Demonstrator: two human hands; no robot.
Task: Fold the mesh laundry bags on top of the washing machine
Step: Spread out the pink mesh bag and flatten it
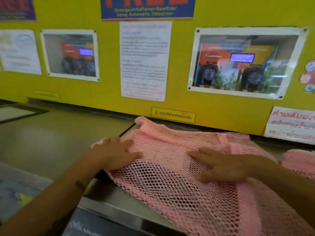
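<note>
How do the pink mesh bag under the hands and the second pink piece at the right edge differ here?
The pink mesh bag lies spread wide across the washing machine top, while the second pink piece shows only partly, cut off by the frame edge. The left hand and right hand both press flat on the bag; neither touches the second piece. The bag drapes over the front edge; the piece sits farther back. Both are pink mesh.

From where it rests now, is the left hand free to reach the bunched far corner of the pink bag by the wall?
Probably yes. The left hand lies flat and open on the pink mesh bag, and only bare mesh separates it from the bunched corner near the yellow wall.
</note>
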